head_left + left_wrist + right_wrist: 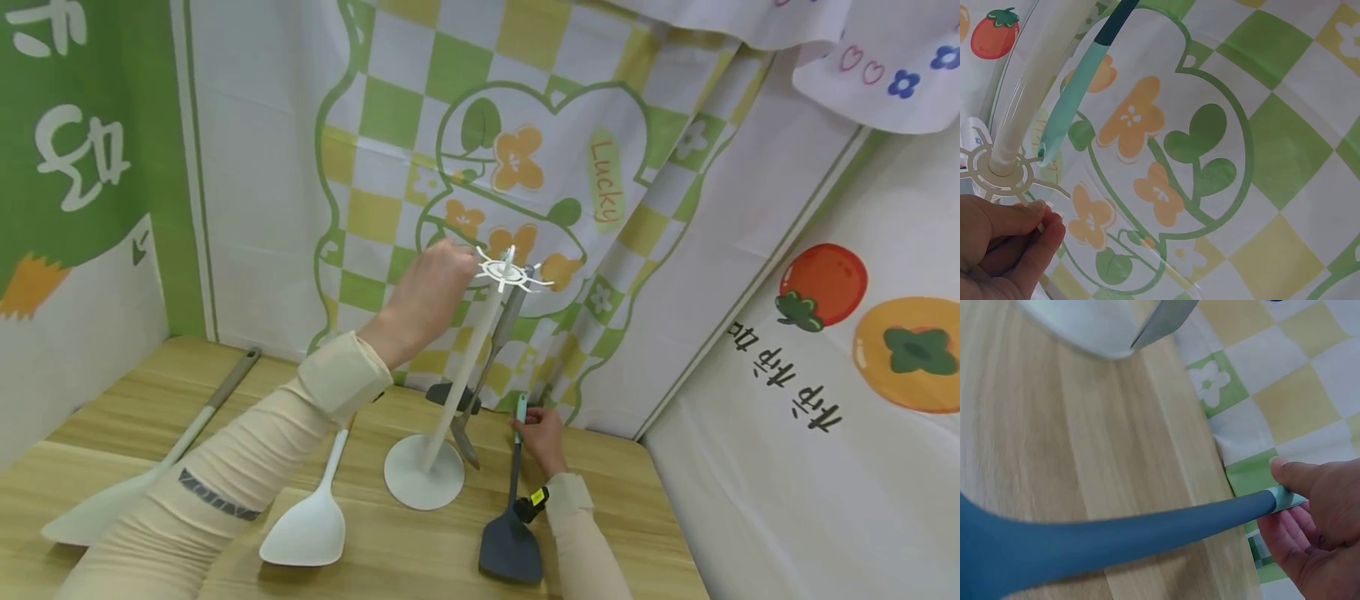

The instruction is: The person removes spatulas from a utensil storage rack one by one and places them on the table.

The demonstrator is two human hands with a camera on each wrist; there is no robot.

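Note:
A white utensil rack [425, 479] stands upright on a round base, with hook arms spreading from its top. My left hand [431, 287] is at that top; in the left wrist view, its thumb and fingers [1047, 234] pinch the end of one hook arm. Beside the post hangs a utensil with a mint handle [1072, 103]. A grey-handled utensil [510, 321] also hangs there, its lower end partly hidden by the post. On the right, my right hand [542, 437] grips the mint handle end of a dark spatula [512, 546], whose blade is low over the table.
A white spatula [307, 529] lies left of the rack on the wooden table [405, 554]. Farther left is a long grey-green spatula [112, 504], partly behind my left sleeve. A checked curtain [397, 112] hangs close behind the rack, and a printed cloth wall [817, 500] rises on the right.

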